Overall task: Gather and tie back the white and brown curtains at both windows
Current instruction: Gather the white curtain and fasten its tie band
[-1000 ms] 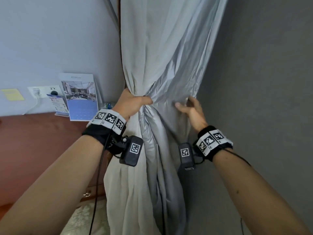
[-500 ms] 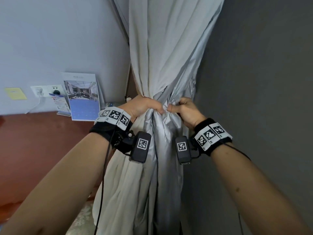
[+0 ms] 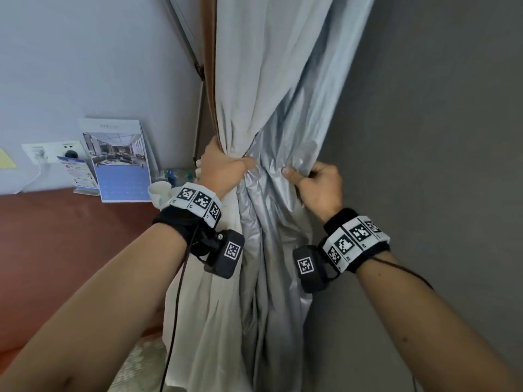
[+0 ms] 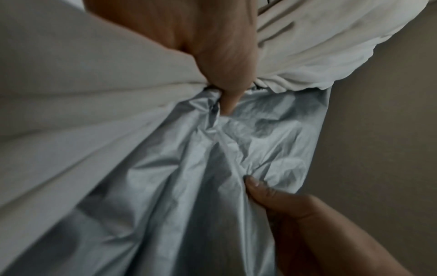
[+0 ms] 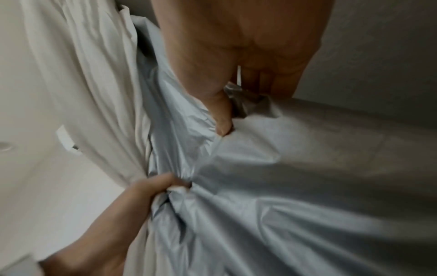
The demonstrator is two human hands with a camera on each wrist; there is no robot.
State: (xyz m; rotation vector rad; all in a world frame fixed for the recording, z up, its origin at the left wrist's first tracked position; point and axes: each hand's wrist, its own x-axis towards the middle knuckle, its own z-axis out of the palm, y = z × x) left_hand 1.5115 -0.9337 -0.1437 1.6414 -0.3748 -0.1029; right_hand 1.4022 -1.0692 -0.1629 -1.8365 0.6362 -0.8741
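Note:
A white curtain with a shiny silver-grey lining hangs in the room's corner, bunched at waist height. My left hand grips the gathered folds from the left, its thumb dug into the bunch in the left wrist view. My right hand pinches the lining's right edge, thumb on top, about a hand's width to the right; the right wrist view shows the thumb pressing the silver cloth. A thin strip of brown curtain shows behind the white one. No tie-back is visible.
A dark grey wall stands close on the right. To the left a reddish-brown desk carries a standing calendar, a leaflet, a white cup and small bottles. A wall socket with a plug sits above it.
Half a second ago both hands met at the bunch. Since then my right hand has moved off to the right, holding the lining's edge, and the left hand has kept its grip.

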